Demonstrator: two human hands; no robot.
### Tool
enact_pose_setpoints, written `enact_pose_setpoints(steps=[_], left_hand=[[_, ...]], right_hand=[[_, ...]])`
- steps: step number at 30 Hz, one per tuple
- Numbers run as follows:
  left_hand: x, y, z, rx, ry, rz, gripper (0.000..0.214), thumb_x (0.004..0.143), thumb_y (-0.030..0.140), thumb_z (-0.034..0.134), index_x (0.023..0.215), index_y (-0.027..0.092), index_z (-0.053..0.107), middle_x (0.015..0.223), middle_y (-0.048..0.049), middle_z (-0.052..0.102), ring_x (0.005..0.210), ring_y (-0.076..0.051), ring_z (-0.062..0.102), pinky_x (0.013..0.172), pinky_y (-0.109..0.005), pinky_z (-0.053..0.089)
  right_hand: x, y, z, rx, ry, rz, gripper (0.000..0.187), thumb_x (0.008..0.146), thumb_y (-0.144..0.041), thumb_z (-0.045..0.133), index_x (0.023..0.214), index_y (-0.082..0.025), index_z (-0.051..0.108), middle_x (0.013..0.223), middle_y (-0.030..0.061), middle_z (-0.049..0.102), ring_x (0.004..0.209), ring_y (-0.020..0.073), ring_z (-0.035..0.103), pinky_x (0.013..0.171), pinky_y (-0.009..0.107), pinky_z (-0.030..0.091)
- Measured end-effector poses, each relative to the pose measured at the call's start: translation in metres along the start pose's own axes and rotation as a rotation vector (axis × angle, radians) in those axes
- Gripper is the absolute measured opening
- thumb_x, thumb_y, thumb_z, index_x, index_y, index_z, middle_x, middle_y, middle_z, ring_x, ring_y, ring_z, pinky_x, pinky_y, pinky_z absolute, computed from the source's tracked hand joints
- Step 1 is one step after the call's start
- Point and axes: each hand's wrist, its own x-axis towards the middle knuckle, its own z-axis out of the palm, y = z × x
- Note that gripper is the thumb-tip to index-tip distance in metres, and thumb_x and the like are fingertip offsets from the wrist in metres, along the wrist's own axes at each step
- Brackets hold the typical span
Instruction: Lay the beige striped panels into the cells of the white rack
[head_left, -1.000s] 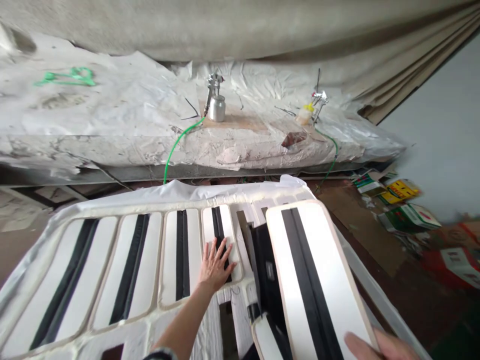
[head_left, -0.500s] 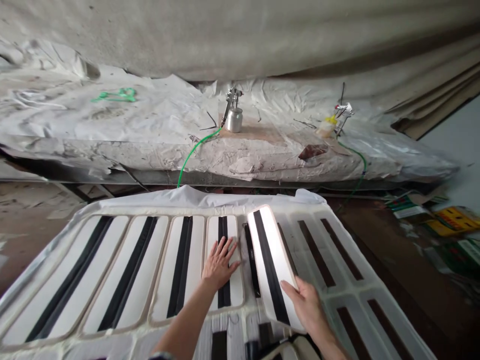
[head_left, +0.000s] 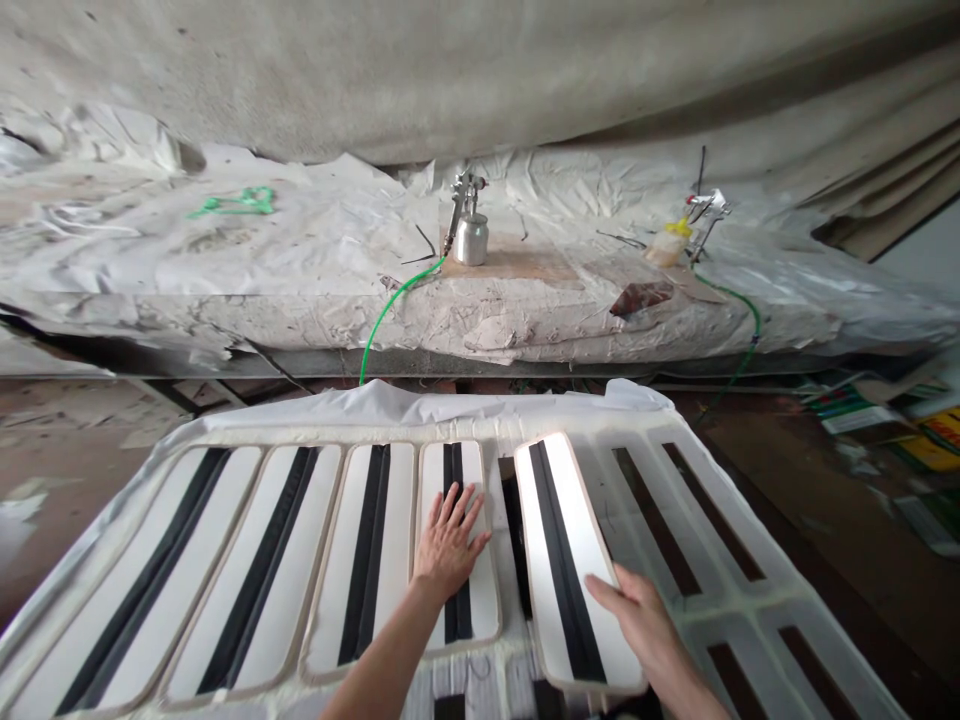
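My left hand lies flat with fingers spread on a white rounded panel with a black strip down its middle. In my right hand is a similar white panel, gripped by its right edge with the thumb on top. This held panel sits slightly turned, just right of the one under my left hand. A dark slot shows in the gap between the two. To the left, several matching panels lie side by side on the cloth-covered table.
A metal spray gun with a green hose stands on the draped bench behind. Farther right is another spray gun with a yellow-lidded cup. Dark slots mark the table's right side. Boxes lie beyond it.
The held panel has come down closer to the table and lies less tilted, with my right hand still on its edge. My left hand stays on its panel. The view has shifted slightly.
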Motion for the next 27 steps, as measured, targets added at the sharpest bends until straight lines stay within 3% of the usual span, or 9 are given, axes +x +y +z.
enact_pose_setpoints(steps=[6,10,14,20,27], left_hand=[[0.001,0.000,0.000,0.009,0.015,0.003,0.060,0.095,0.054,0.037,0.150,0.031,0.026,0.158,0.0033,0.026,0.146,-0.026,0.023,0.116,-0.050,0.033],[0.002,0.001,-0.001,0.000,0.025,-0.018,0.061,0.094,0.058,0.037,0.148,0.031,0.031,0.157,0.0038,0.027,0.145,-0.026,0.024,0.116,-0.050,0.033],[0.004,0.004,-0.002,0.000,0.019,-0.030,0.060,0.094,0.060,0.035,0.146,0.029,0.037,0.157,0.0026,0.029,0.145,-0.028,0.025,0.116,-0.052,0.033],[0.012,0.010,-0.001,0.001,0.018,-0.053,0.061,0.094,0.060,0.035,0.144,0.025,0.040,0.157,-0.0002,0.030,0.145,-0.030,0.023,0.116,-0.055,0.031],[0.023,0.015,-0.001,-0.018,-0.003,0.026,0.058,0.097,0.051,0.034,0.150,0.027,0.028,0.158,0.0000,0.026,0.147,-0.027,0.019,0.118,-0.051,0.030]], right_hand=[[0.048,0.000,0.010,0.111,-0.141,0.053,0.047,0.065,-0.055,0.075,0.083,-0.013,0.068,0.081,0.0071,0.071,0.086,0.0286,0.066,0.079,0.035,0.051],[0.051,0.014,0.011,0.304,-0.235,0.149,0.043,0.066,-0.049,0.079,0.087,-0.014,0.065,0.082,0.0060,0.072,0.079,0.0235,0.068,0.071,0.030,0.050],[0.053,0.022,0.017,0.340,-0.265,0.169,0.040,0.068,-0.048,0.079,0.084,-0.014,0.066,0.077,0.0046,0.072,0.069,0.0214,0.067,0.063,0.028,0.049],[0.063,0.021,0.032,0.335,-0.240,0.151,0.042,0.067,-0.048,0.077,0.090,-0.014,0.067,0.081,0.0064,0.073,0.083,0.0276,0.070,0.075,0.033,0.053],[0.070,0.022,0.039,0.204,-0.142,0.173,0.039,0.063,-0.041,0.071,0.089,-0.013,0.067,0.076,0.0080,0.073,0.075,0.0277,0.069,0.066,0.034,0.053]])
